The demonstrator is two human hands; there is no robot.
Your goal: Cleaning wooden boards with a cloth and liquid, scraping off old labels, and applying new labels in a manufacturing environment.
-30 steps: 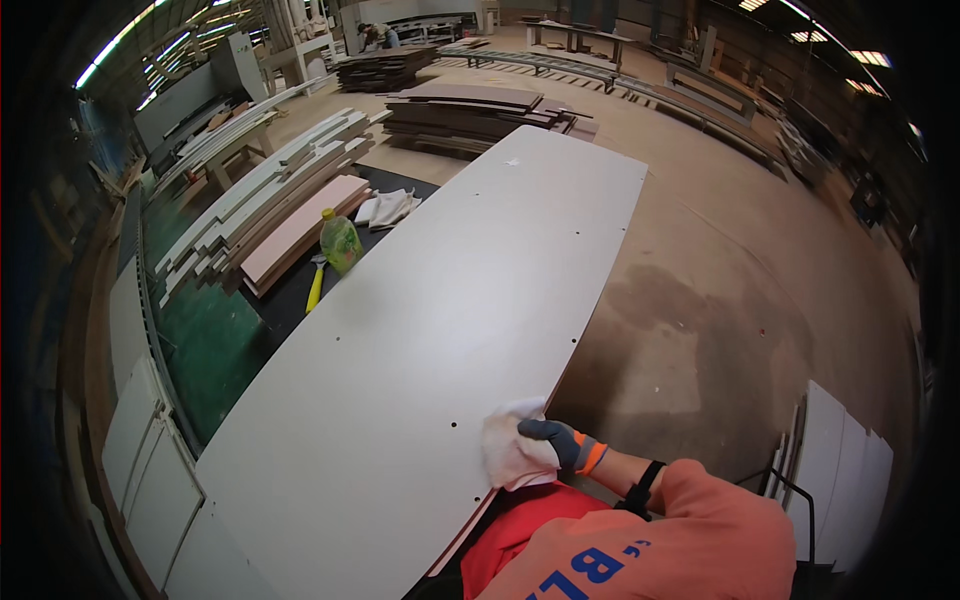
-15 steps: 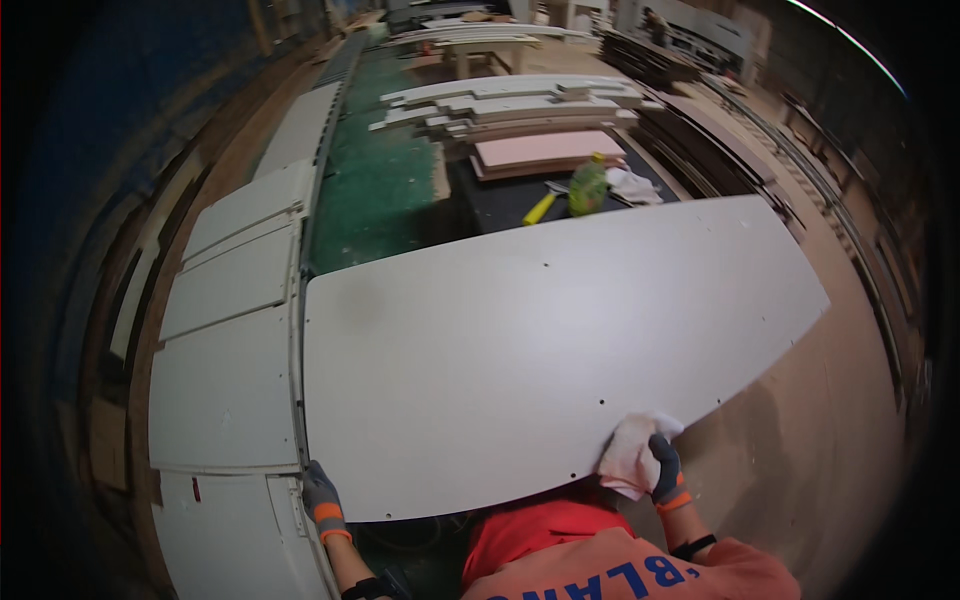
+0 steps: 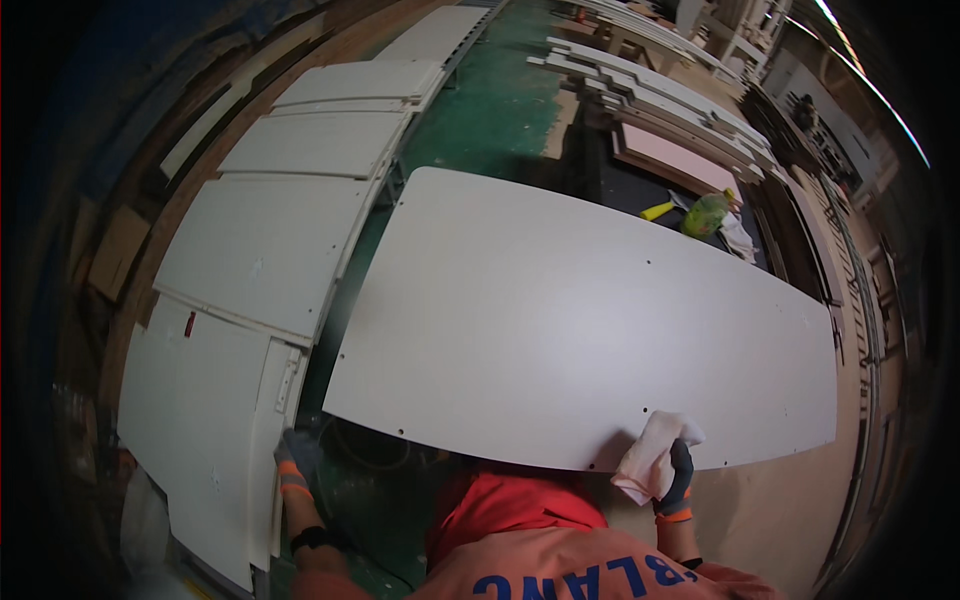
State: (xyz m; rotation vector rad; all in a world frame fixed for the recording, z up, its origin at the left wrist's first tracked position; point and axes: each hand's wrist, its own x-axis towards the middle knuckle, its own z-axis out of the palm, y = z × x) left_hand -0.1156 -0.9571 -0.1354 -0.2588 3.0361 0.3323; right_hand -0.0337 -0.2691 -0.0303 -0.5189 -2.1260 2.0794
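From my end of the feed, I have the right hand [image 3: 680,482] in a grey glove, its fingers closed around a bunched white cloth [image 3: 652,452] at the near edge of a big white panel [image 3: 560,320]. The cloth lies just left of that hand, partly over the panel and partly past its edge, with one dark hole [image 3: 592,466] a little farther left. The panel spreads ahead of the right hand and away to its left.

The gloved left hand [image 3: 303,450] is off the panel, just beyond its near left corner; I can't tell whether its fingers are spread or pressed together, nor if they touch the white boards [image 3: 215,400] beside it on the left.

Well ahead of the right hand, past the panel's far edge, I see a green bottle [image 3: 706,216], a yellow-handled scraper [image 3: 657,211] left of it, and a second cloth [image 3: 738,240] right of it
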